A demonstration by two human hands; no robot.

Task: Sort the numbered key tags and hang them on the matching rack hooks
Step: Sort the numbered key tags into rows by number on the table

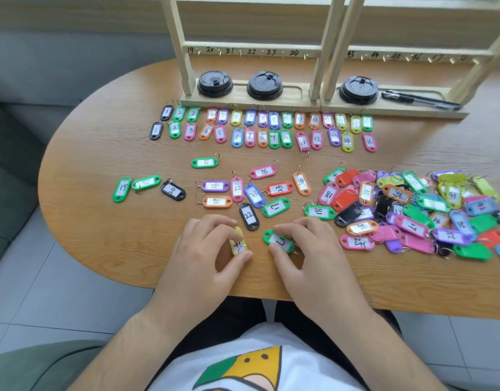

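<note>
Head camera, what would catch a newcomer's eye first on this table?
Probably the bright heap of key tags on the right of the table, jumbled and overlapping. Next, the two neat rows of tags lined up before the wooden rack at the back. Nearest the camera, the left hand pinches a yellow tag and the right hand a green tag.

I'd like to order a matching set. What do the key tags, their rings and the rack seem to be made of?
Key tags: likely plastic, with smooth, slightly glossy shells in bright colours; the white handwritten inserts look like paper.
Rings: probably thin metal wire, with a silvery glint.
Rack: pale wood, matte, apparently unpainted, with faint grain visible.
</note>
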